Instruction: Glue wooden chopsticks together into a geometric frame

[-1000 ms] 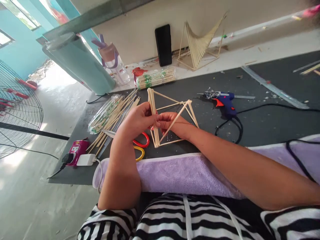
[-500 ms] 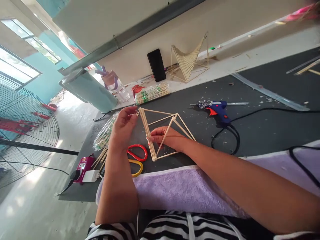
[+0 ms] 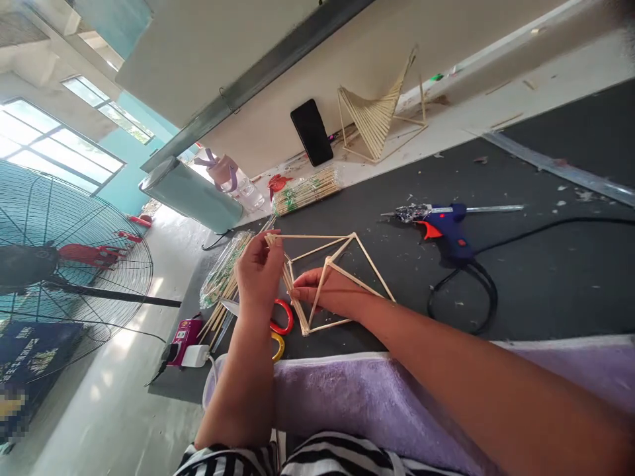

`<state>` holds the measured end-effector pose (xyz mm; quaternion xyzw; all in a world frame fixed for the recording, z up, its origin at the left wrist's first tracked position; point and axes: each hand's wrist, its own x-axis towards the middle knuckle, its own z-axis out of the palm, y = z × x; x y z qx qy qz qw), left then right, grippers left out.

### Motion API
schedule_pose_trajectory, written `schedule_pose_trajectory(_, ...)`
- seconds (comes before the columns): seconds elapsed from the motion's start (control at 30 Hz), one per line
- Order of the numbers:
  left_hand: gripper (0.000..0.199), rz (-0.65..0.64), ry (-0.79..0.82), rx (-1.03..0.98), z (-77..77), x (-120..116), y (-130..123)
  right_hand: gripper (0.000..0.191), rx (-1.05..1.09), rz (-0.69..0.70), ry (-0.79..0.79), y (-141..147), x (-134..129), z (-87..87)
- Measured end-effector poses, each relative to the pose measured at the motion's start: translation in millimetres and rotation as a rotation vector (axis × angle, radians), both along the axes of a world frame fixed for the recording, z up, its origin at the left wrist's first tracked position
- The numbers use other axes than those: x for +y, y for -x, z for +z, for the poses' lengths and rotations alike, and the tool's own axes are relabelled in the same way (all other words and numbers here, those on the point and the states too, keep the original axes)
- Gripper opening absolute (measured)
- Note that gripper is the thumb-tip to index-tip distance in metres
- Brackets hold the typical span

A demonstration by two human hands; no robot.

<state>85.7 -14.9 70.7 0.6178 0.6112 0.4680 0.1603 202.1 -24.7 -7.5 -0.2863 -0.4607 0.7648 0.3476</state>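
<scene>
A frame of thin wooden sticks (image 3: 375, 267) stands over the dark tabletop, with several sticks side by side along its left edge. My left hand (image 3: 261, 268) pinches the upper end of that edge between thumb and fingers. Lower down, my right hand (image 3: 317, 289) reaches through the frame and closes on the same row of sticks. Scissors with a red and a yellow handle (image 3: 285, 317) lie beside my left forearm, partly hidden by it. To the right lies a blue glue gun (image 3: 449, 228) with a clear stick in its back.
Behind are a finished-looking curved stick model (image 3: 374, 122), a black phone (image 3: 311, 132), bagged sticks (image 3: 307, 192), a clear bottle (image 3: 243, 188) and a pale green cylinder (image 3: 193, 198). A pink power strip (image 3: 186, 338) sits left, a purple towel (image 3: 342, 390) along the front edge, a fan (image 3: 74, 258) beyond.
My left hand has moved onto the upper end of the stick row, where it was just beside it before. The frame has tilted a little, and the camera view has shifted.
</scene>
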Motion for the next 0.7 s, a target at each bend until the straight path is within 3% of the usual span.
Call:
schedule_pose_trajectory(0.1,0.027,0.056,-0.01,0.061,-2.3,0,-1,0.034,-0.012,-0.008,0.007,-1,-1,2.4)
schedule_pose_trajectory(0.23,0.029,0.018,-0.003,-0.038,-7.5,2,2,0.038,0.006,0.003,-0.023,-1,-1,2.2)
schedule_pose_trajectory(0.5,0.019,0.027,-0.072,-0.036,-10.8,5,0,0.035,-0.015,0.005,-0.078,-3,1,-4.6)
schedule_pose_trajectory(0.7,0.019,-0.095,-0.052,-0.04,-17.8,9,10,0.035,-0.019,-0.036,-0.085,-4,-2,-6.0)
